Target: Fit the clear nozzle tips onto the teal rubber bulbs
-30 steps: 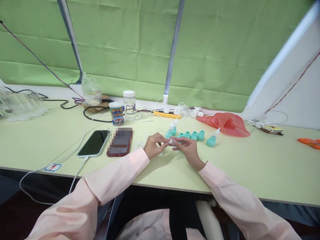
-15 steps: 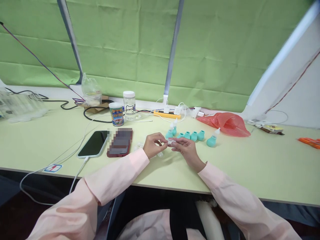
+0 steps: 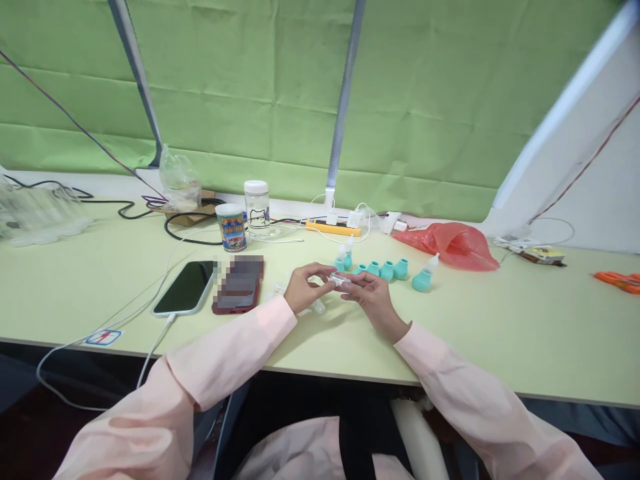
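Just above the bench (image 3: 500,320), a small clear piece (image 3: 340,279) spans the gap between both grips: the left hand (image 3: 303,291) pinches it from nine o'clock, the right hand (image 3: 373,295) from about four, fingertips closed on it. Its exact shape is hard to make out. Open teal bulbs (image 3: 386,270) stand near two o'clock.

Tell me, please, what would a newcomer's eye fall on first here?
Probably the green covering first, filling much of the upper view. Next, the red bag, back right on the table. At centre, the left hand and right hand hold a small clear piece near teal bulbs.
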Demonstrator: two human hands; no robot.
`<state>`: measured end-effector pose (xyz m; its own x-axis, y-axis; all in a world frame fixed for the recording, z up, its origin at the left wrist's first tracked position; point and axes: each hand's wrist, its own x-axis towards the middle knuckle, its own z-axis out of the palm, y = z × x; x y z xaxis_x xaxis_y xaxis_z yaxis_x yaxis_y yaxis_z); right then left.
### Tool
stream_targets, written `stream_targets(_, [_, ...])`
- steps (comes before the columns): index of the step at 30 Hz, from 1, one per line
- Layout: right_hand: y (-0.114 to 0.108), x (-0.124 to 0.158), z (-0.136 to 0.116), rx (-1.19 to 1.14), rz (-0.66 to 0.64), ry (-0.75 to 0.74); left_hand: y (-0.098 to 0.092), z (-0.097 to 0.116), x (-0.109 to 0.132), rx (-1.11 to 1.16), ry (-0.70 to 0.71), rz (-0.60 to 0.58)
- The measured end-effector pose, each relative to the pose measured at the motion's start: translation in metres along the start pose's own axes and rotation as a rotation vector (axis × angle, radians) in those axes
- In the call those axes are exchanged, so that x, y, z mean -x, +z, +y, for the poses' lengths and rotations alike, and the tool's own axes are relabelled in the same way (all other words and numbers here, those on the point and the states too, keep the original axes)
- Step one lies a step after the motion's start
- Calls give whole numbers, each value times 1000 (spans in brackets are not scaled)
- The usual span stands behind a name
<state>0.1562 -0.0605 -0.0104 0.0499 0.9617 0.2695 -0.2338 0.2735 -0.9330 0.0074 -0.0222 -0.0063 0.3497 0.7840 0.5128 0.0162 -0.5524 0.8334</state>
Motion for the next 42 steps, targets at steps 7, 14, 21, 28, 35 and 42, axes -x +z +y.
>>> stream_targets(7, [-2, -2, 1, -29, -30, 65, -1, 1, -1, 201, -18, -101])
stream_targets(14, [-1, -2, 2, -33, -40, 74, -2, 1, -2, 245, -74, -120])
stream_targets(21, [0, 2, -1, 19, -47, 61, 0, 1, -3, 240, -87, -116])
stream_targets(28, [0, -1, -4, 10, -68, 72, 0, 0, -5, 316, -71, -46])
stream_targets(35, [2, 3, -6, 179, -125, -48, -2, 1, -4, 326, -98, -73])
stream_targets(42, [-16, 2, -15, 894, 52, -734, -5, 7, -6, 478, -147, -70])
